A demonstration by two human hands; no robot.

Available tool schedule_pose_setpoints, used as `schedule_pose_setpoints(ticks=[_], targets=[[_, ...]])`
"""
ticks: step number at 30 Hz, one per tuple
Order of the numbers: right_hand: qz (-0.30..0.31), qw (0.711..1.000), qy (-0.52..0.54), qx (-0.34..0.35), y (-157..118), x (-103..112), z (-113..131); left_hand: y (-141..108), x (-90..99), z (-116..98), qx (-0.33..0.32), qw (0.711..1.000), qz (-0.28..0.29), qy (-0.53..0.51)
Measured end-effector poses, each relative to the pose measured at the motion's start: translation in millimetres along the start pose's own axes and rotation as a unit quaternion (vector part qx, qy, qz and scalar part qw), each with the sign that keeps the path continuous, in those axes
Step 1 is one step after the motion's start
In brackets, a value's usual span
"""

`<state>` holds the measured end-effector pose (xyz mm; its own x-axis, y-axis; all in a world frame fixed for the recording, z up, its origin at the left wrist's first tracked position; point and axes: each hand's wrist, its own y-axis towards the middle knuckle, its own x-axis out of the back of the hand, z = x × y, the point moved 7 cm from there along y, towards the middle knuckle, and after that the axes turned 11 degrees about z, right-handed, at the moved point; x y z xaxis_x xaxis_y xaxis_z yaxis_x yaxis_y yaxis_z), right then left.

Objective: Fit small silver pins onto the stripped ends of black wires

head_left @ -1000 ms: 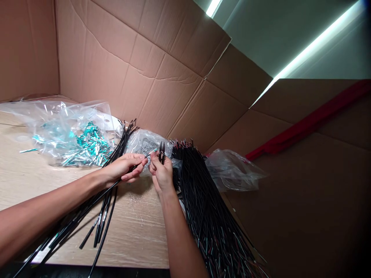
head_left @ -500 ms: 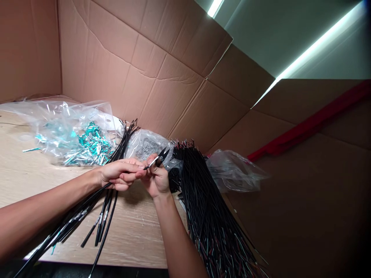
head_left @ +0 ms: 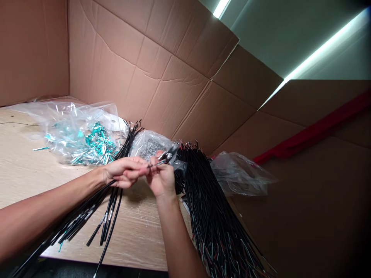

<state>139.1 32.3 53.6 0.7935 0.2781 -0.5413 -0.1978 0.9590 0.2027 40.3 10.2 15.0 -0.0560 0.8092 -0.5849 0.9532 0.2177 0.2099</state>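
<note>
My left hand is closed in a pinch on a black cable, whose stripped end shows thin wires reaching toward my other hand. Just to its right, my right hand is closed around a pair of thread snips, blurred by motion, with blades pointing up and right. The fingertips of both hands nearly meet. Beneath my left hand and forearm lies a bunch of black cables, some with silvery foil near their ends. How the snips' handles sit in the palm is hidden.
A clear bag with teal and silver foil scraps lies at the left. Behind my hands stands a clear bag of fine metallic bits. A thick bundle of black cables lies right, beside a crumpled plastic bag. Cardboard walls surround the table.
The snips have turned in my right hand and now look smeared. Thin wires show at the cable end between my hands. The whole view has shifted slightly.
</note>
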Motion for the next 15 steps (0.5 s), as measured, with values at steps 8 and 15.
schedule_pose_setpoints(ticks=[8, 15], targets=[[-0.117, 0.96, -0.154, 0.203, -17, 48, 93, 14, 22.5, 2, -0.055, 0.987, -0.127, 0.078], [-0.158, 0.846, -0.467, 0.203, 13, -20, 73, 10, 50.4, -3, -0.093, 0.948, -0.255, 0.169]])
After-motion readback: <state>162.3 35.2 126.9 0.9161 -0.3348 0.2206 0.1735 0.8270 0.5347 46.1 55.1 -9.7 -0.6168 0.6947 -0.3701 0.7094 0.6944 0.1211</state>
